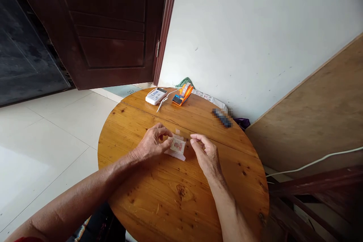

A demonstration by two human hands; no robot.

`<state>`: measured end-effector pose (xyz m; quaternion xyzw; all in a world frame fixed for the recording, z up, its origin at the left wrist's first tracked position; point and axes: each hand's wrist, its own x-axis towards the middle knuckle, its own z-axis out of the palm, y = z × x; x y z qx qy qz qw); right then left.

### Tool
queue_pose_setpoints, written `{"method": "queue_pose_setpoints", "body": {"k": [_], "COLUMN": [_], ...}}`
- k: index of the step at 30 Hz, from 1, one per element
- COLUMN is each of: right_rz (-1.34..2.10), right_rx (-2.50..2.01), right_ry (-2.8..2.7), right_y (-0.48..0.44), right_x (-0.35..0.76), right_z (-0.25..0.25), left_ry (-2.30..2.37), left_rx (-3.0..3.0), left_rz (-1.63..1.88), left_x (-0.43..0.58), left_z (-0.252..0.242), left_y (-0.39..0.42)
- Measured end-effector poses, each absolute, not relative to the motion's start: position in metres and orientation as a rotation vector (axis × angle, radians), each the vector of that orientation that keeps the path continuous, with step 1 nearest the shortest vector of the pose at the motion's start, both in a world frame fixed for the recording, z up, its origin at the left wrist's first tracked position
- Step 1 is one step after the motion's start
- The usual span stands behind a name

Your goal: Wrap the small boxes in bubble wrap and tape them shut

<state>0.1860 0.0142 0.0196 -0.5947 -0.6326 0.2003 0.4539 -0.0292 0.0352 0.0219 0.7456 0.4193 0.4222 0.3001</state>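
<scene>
On the round wooden table (181, 196) my left hand (153, 144) pinches a small white card with a red print (177, 145), held tilted just above a clear plastic sleeve (176, 154) lying on the wood. My right hand (205, 152) hovers right of the card, fingers curled and thumb near the fingertips; whether it holds a thin clear strip I cannot make out. A short strip of clear tape (178, 132) lies just beyond the card.
At the table's far edge sit a white device (155, 95) with a white cable, an orange tape dispenser (183, 95) and a dark flat object (222, 117). A dark wooden door (107, 26) stands behind, a plywood board (317, 109) leans at right, and a white cord (312, 162) runs there.
</scene>
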Motion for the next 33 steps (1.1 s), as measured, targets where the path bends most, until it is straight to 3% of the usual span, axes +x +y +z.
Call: {"method": "queue_pose_setpoints", "body": {"k": [10,17,25,33], "right_rz": [0.472,0.927,1.056,0.730], "right_rx": [-1.589,-1.628,-1.409,-1.242], "right_ry": [-1.794,-1.507,-1.343,-1.677], "right_y": [0.044,0.073,0.051,0.024], "right_x": [0.188,0.161,0.156,0.162], "right_z": [0.014,0.023,0.039,0.043], "left_ry": [1.125,1.088,1.067,1.098], "left_rx": [2.424,2.443,2.371,2.310], "left_rz": [0.916,0.901,0.946,0.934], "left_x": [-0.022,-0.022,-0.022,-0.020], "left_z": [0.022,0.016,0.012,0.017], "left_y": [0.018,0.021,0.018,0.016]}}
